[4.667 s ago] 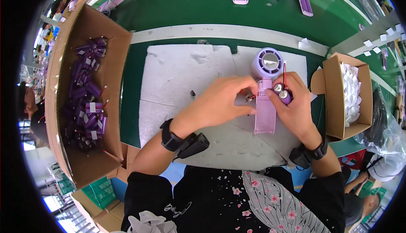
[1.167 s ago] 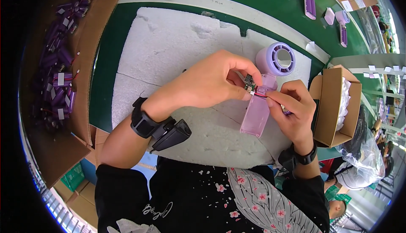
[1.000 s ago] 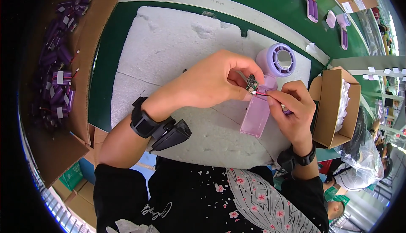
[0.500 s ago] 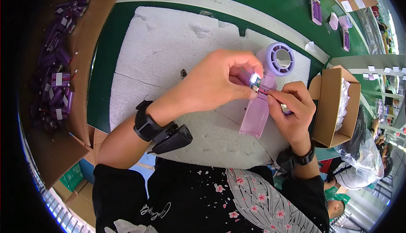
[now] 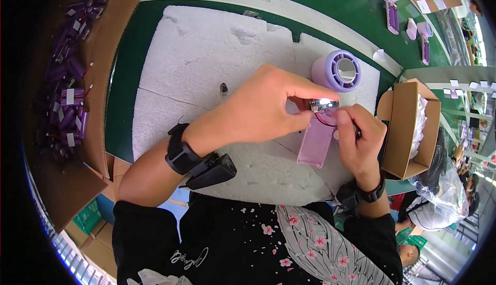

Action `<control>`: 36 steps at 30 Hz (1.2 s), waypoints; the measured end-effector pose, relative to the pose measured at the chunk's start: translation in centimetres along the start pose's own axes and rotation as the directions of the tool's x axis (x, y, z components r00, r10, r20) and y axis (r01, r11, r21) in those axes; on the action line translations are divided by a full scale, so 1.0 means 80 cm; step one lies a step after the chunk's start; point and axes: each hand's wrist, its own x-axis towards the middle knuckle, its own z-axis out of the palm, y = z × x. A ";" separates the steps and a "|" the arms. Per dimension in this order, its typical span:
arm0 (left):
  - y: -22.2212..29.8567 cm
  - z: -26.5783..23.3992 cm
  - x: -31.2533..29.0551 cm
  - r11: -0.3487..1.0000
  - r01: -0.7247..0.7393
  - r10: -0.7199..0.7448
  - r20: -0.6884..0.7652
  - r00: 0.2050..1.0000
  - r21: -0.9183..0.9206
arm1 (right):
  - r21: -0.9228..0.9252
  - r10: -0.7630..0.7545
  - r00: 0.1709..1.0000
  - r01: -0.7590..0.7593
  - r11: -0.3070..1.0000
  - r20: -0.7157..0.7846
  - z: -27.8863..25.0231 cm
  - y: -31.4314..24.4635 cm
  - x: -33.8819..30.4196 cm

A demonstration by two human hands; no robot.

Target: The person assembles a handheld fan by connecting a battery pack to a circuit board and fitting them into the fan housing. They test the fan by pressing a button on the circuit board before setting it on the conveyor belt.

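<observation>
A small circuit board with a bright glare on it is pinched between the thumb and fingers of my left hand. Red and black wires loop from the board toward my right hand, whose closed fingertips grip them close to the board's right end. A small part in the right palm is mostly hidden. Beneath both hands a lilac handheld fan lies on the foam sheet. Its round head points away from me, and its open pink handle shell extends toward me.
On the left, a cardboard box holds many purple battery packs with wires. A smaller carton with white pieces stands at right. More fans lie on the green table at the far right. A dark bit sits on the foam.
The board has turned from upright to roughly level and shifted right. My right fingertips have come up against its end, and the wires now bow into a loop.
</observation>
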 end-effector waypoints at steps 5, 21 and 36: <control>0.009 0.004 0.002 0.993 -0.005 0.007 -0.021 1.000 0.120 | 0.183 0.210 0.964 -0.179 0.967 -0.164 0.015 -0.016 0.001; -0.002 0.008 0.000 0.972 -0.089 0.109 -0.083 0.991 0.219 | -0.116 0.001 0.991 -0.017 0.993 -0.136 0.015 -0.008 0.010; -0.005 0.007 0.002 0.928 -0.153 0.192 -0.084 0.978 0.341 | -0.043 0.066 0.980 -0.076 0.996 -0.189 0.019 -0.010 0.008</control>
